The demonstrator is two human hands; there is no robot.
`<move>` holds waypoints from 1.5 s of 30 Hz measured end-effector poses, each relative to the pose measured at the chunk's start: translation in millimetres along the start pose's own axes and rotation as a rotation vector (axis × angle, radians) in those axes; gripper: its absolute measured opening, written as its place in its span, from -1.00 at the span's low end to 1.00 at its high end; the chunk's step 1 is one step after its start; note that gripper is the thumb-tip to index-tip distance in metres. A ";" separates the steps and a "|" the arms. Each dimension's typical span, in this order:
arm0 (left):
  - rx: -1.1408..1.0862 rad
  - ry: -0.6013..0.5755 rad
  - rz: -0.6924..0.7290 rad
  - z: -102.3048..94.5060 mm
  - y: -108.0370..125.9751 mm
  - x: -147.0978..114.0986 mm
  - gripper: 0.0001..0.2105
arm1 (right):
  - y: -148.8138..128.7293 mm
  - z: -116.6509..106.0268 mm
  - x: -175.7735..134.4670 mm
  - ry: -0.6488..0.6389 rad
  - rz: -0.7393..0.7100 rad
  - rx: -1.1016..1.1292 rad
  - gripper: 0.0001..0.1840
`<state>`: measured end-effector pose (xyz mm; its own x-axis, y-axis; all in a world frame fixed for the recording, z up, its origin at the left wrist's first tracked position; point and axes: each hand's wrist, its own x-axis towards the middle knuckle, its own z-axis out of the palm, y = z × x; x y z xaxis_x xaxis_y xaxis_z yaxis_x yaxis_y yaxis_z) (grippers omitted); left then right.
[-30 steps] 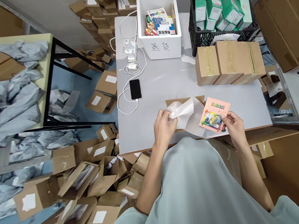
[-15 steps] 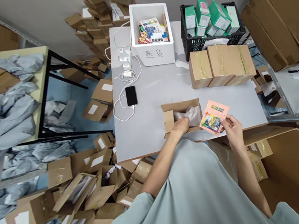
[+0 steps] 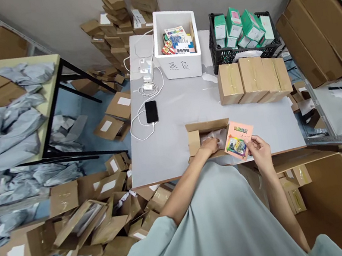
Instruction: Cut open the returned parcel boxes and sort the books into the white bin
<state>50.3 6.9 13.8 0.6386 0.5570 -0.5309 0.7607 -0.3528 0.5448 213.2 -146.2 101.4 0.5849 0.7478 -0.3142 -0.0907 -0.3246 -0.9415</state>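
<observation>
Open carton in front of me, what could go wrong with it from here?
The carton sits near the front edge of the table, so a tug from the left hand inside it might pull it off. The pink booklet, pinched by the right hand at one side, could slip or bend against the carton.

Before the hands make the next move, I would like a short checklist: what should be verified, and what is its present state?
1. Pink printed item held: ok, pinched in the right hand.
2. Small carton open: ok, its flaps are folded out.
3. Left hand out of the carton: not ok, it reaches inside.
4. Anything beneath the pale wrapping: cannot tell, it is hidden.
5. Phone clear of the carton: ok, it lies apart.
</observation>
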 end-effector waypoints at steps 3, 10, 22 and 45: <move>-0.105 0.127 0.017 -5.7 -9.3 -21.7 -0.57 | -2.5 4.9 -0.3 -0.027 0.008 0.011 -0.45; -1.072 0.308 0.089 -9.7 -30.6 -91.7 -0.30 | -0.7 31.4 0.0 -0.177 0.093 0.053 -0.45; -1.309 0.444 -0.090 -28.1 -41.8 -140.4 -0.42 | -24.5 63.2 4.4 -0.450 0.118 0.080 -0.37; -1.119 0.566 -0.100 -33.3 -38.2 -136.7 -0.28 | -11.7 74.6 -6.5 -0.294 0.058 -0.001 -0.45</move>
<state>-69.9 -30.7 87.2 0.2336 0.8862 -0.4001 0.1110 0.3845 0.9164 150.2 -104.0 105.3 0.3201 0.8635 -0.3898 -0.1164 -0.3725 -0.9207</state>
